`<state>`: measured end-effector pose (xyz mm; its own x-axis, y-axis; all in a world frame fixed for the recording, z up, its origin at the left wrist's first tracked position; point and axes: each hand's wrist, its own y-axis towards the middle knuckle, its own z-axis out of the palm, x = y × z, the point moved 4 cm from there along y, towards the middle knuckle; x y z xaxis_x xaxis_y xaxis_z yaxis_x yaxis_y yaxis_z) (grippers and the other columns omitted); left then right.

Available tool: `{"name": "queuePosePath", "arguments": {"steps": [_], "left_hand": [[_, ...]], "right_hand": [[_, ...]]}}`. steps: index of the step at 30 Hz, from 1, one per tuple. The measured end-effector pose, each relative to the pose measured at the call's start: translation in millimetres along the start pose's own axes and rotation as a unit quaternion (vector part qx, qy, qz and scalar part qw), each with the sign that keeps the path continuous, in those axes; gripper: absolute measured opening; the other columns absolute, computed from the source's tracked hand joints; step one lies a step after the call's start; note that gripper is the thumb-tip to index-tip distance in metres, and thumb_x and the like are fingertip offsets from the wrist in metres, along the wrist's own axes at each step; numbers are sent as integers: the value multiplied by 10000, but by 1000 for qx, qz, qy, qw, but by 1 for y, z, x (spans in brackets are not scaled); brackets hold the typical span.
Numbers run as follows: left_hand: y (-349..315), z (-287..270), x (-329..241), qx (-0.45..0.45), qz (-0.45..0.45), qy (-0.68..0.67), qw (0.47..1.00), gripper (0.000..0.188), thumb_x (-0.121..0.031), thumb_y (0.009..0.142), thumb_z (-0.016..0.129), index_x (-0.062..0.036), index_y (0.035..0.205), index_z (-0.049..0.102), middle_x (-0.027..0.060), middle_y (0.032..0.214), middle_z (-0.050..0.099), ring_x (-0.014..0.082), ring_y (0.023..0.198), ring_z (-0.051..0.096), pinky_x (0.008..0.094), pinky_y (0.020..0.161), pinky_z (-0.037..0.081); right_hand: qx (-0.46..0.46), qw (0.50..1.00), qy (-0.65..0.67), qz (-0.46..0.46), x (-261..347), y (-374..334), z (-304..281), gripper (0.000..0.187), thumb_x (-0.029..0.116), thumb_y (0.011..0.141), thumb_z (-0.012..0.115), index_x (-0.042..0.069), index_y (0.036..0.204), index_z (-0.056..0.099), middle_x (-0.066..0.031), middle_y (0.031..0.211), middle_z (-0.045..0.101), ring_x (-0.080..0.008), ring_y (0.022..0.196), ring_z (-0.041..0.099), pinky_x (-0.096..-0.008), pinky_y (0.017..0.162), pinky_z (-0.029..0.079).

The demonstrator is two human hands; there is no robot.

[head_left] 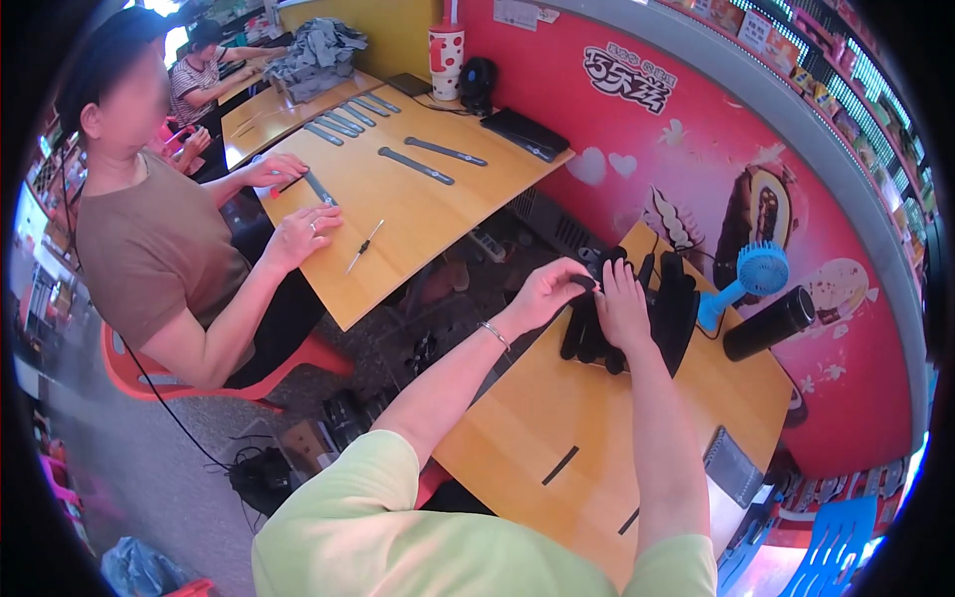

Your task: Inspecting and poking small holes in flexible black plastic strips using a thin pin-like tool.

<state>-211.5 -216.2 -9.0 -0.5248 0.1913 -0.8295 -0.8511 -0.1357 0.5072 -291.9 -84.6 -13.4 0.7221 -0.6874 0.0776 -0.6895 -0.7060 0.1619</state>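
Over the far end of my table (537,398) my left hand (547,296) pinches a small black piece (584,283) between thumb and fingers; its exact kind is hard to make out. My right hand (625,306) is close beside it, back upward and fingers stretched out over a pile of black strap-like things (676,303). Its thumb side lies near the held piece. Two short, thin black strips lie apart on the table, one a black strip (560,465) nearer the middle, the other a black strip (629,520) by my right forearm.
A blue handheld fan (761,269), a black cylinder (769,323) and a spiral notebook (733,466) are to the right. At left, a seated co-worker (169,249) handles a strap at another table (348,279) bearing several dark straps and a screwdriver (366,246). A pink wall (597,129) stands behind.
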Motion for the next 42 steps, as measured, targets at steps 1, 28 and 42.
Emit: {"name": "queuePosePath", "arguments": {"steps": [1,28,42], "left_hand": [[-1,1,1,12,-1,18,1000,109,-8,898,513,-7,1006,528,70,987,615,137,975,583,268,890,446],[-17,14,-18,42,42,133,989,141,54,861,524,16,990,567,96,993,637,159,962,607,272,892,456],[10,4,7,-41,-13,10,999,280,24,868,530,-24,1130,445,81,1089,566,133,1051,524,276,941,396]], "right_hand": [[1,1000,-2,4,0,1,0,569,257,903,447,46,1392,249,-177,1445,241,-293,1352,219,-423,1086,211],[53,999,2,8,3,-1,-7,597,160,885,431,57,1416,177,-180,1467,175,-298,1366,175,-423,1093,196],[-29,1000,5,-7,-9,6,2,576,269,893,458,74,1395,257,-185,1437,255,-295,1348,226,-402,1091,197]]}}
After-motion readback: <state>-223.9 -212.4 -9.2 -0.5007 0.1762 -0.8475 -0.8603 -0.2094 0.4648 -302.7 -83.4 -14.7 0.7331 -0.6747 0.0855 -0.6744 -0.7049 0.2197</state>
